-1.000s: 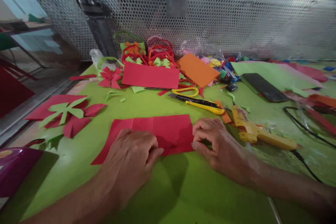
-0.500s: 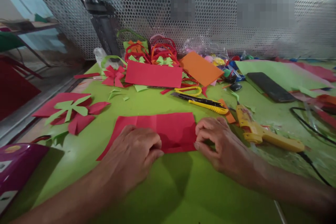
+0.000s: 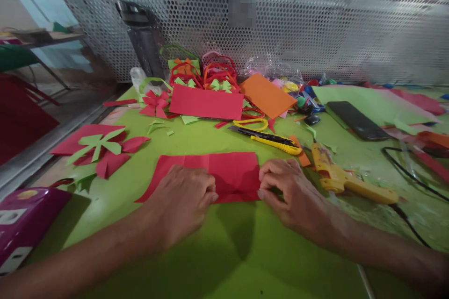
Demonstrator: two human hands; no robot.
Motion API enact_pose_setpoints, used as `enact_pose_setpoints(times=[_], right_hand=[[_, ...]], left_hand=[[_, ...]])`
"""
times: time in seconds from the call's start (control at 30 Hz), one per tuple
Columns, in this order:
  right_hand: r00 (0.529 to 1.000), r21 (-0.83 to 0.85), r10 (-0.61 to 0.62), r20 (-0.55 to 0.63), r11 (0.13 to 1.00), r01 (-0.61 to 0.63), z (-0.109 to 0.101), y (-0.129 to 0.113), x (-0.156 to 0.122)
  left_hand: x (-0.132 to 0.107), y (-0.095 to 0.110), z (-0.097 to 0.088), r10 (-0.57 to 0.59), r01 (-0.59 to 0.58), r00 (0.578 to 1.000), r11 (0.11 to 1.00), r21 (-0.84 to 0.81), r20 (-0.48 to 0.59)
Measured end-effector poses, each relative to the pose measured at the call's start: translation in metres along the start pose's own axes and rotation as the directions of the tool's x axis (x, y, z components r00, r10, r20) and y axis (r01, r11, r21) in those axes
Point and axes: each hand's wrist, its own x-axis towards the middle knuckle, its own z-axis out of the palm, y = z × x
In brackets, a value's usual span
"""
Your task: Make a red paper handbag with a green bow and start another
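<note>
A red sheet of paper [image 3: 235, 173] lies on the green table in front of me, with upright creases and a narrow fold along its near edge. My left hand [image 3: 187, 194] is closed on the near edge at about the middle, thumb below and fingers on top, covering part of the sheet. At the right corner, my right hand [image 3: 284, 184] pinches the same folded edge between thumb and fingers. Just beyond the sheet lie a yellow-handled pair of scissors [image 3: 250, 124] and a yellow and black box cutter [image 3: 273, 140].
A yellow glue gun [image 3: 347, 180] with its cord lies to the right, near a black phone [image 3: 358, 120]. Red and green paper flowers [image 3: 101, 147] and a purple device [image 3: 26, 224] are at left. Small paper bags [image 3: 219, 74] and a dark bottle [image 3: 142, 39] stand behind.
The folded strip along the sheet's near edge shows a little more plainly between my hands. Both hands keep their grip, and the camera view has shifted slightly.
</note>
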Motion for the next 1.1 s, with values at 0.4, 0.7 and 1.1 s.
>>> enact_pose_setpoints(times=[0.4, 0.7, 1.1], right_hand=[[1.0, -0.047, 0.022, 0.01, 0.999, -0.021, -0.0003, -0.0029, 0.001], [1.0, -0.041, 0.022, 0.014, 0.999, -0.022, -0.0027, -0.0059, 0.0004], [0.999, -0.007, 0.021, 0.044, 1.0, -0.02, -0.0014, -0.0036, 0.0009]], left_hand=[[0.0077, 0.0001, -0.0011, -0.028, 0.023, 0.999, 0.992, 0.122, 0.04], [0.0078, 0.001, -0.0011, -0.028, 0.024, 0.999, 0.992, 0.122, 0.033], [0.0079, 0.0022, -0.0046, -0.023, 0.018, 0.998, 0.997, 0.071, 0.064]])
